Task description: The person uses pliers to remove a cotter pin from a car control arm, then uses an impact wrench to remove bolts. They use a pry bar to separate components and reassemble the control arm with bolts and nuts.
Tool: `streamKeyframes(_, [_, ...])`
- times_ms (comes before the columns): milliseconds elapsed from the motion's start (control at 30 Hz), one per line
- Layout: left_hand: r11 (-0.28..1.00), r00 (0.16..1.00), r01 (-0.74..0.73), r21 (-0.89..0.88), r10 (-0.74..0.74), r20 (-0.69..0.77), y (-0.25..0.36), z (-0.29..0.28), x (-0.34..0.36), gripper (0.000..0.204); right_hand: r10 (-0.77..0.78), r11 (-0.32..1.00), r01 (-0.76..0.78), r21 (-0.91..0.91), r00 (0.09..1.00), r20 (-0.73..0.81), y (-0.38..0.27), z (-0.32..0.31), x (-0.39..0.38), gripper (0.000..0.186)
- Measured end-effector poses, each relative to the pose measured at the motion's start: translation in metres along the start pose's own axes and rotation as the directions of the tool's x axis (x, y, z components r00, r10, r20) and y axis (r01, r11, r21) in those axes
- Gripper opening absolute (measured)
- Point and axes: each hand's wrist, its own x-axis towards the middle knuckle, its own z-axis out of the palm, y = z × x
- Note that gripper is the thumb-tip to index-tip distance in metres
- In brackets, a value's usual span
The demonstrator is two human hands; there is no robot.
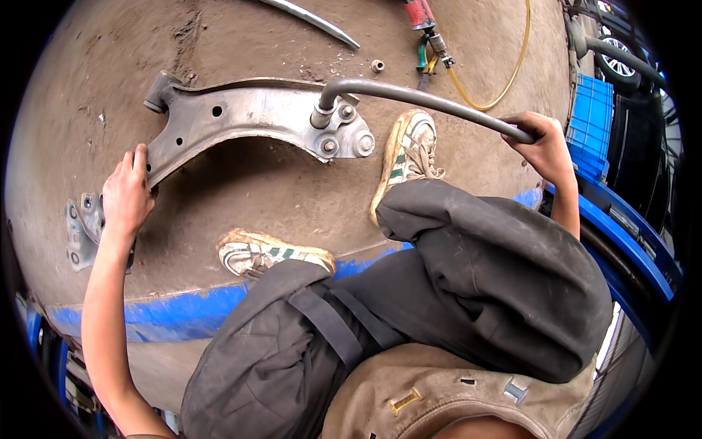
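A grey metal control arm (241, 110), curved with round holes, lies on the floor in front of my feet. My left hand (130, 192) grips its left end beside a bracket (82, 230) with bolt holes. At its right end sit several bolts and a round joint. An L-shaped steel wrench bar (431, 102) has its socket end down over one fastener there. My right hand (541, 143) is wrapped round the far right end of that bar.
Beyond lie a red air tool (420, 16) with a yellow hose (528, 44), a loose socket (377, 66) and a metal pry bar (314, 23). A blue crate (591, 121) and blue rails (621, 238) stand at the right. My shoes (409, 154) are close to the control arm.
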Motion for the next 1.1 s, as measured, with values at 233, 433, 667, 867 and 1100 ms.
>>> streamKeyframes(233, [0.999, 1.000, -0.014, 0.035, 0.014, -0.018, -0.002, 0.005, 0.002, 0.074, -0.004, 1.000, 0.005, 0.016, 0.998, -0.057, 0.016, 0.002, 0.027, 0.032])
streamKeyframes(433, [0.999, 0.998, 0.034, 0.037, -0.037, 0.060, 0.006, -0.011, 0.006, 0.070, 0.008, 0.999, -0.006, 0.046, 0.999, -0.044, 0.023, 0.002, 0.047, 0.036])
streamKeyframes(667, [0.999, 0.996, 0.024, 0.048, -0.028, 0.079, 0.008, -0.025, 0.012, 0.068, -0.078, 0.997, 0.078, 0.001, 0.997, -0.018, 0.037, 0.002, 0.076, 0.039])
streamKeyframes(867, [0.997, 0.997, -0.002, 0.072, -0.003, 0.079, 0.007, -0.036, 0.015, 0.065, -0.079, 0.997, 0.079, 0.001, 0.996, -0.029, 0.058, 0.011, 0.100, 0.039])
streamKeyframes(1100, [0.994, 0.987, -0.002, 0.109, -0.016, 0.160, 0.019, -0.071, 0.033, 0.054, -0.058, 0.968, 0.023, -0.251, 0.989, -0.133, 0.089, 0.031, 0.133, 0.052])
